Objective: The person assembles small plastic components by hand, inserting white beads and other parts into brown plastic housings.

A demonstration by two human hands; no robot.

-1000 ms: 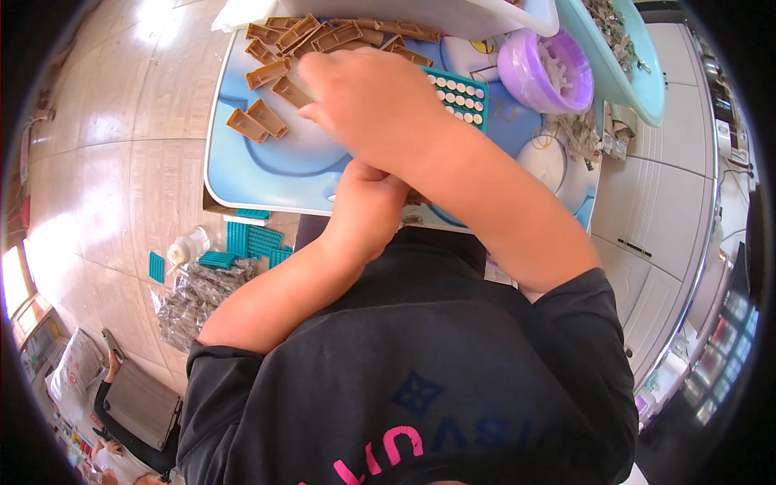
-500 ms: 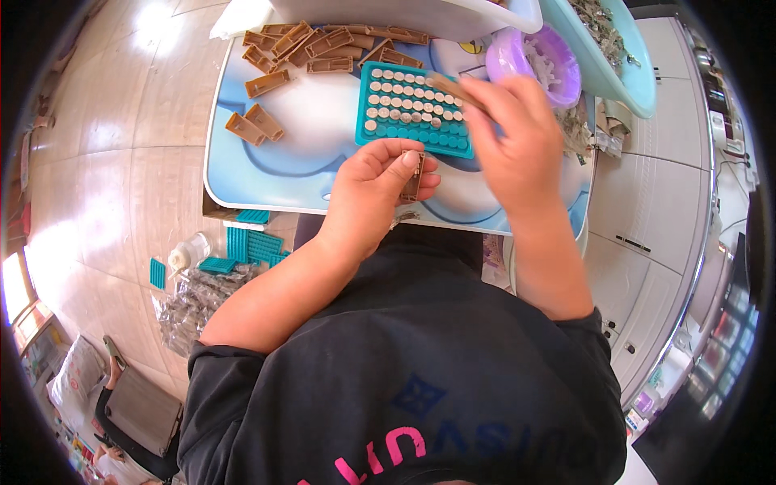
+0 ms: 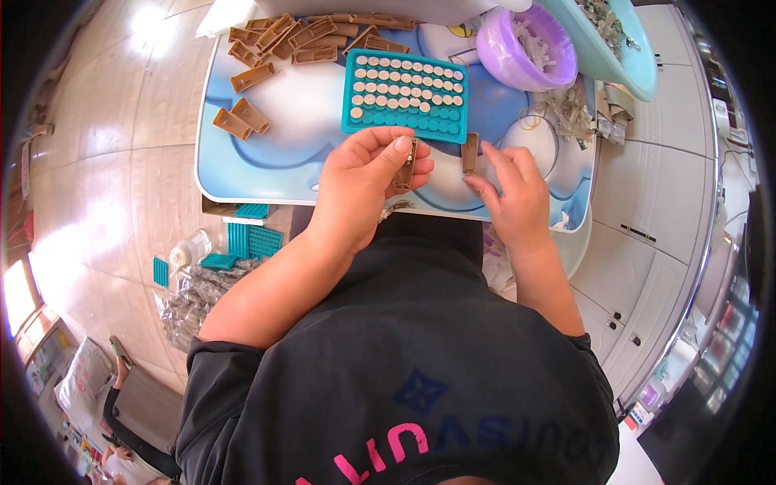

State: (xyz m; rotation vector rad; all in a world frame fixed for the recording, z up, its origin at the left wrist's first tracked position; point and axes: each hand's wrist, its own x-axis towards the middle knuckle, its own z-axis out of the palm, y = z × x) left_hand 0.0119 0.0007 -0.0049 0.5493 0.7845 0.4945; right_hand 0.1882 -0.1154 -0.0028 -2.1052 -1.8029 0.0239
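- From where I stand, the right hand (image 3: 520,198) has just come down from over the teal tray (image 3: 348,95), leaving its rows of silvery button cells (image 3: 393,89) in plain view.
- A loose brown casing (image 3: 470,155) now lies at that hand's fingertips, so two pieces sit side by side within easy reach of both hands.
- The right thumb and forefinger bracket that casing; I can't tell whether the grip is pressing it or has let go.
- The left hand (image 3: 356,182) pinches another piece, a held brown casing (image 3: 406,171), thumb on top, just below the tray over the worktop's (image 3: 275,158) near edge.
- Both forearms angle inward, elbows bent and wide, the left wrist close to the worktop's edge.
- More casings (image 3: 315,34) lie heaped beyond, left of the purple bowl (image 3: 566,71).
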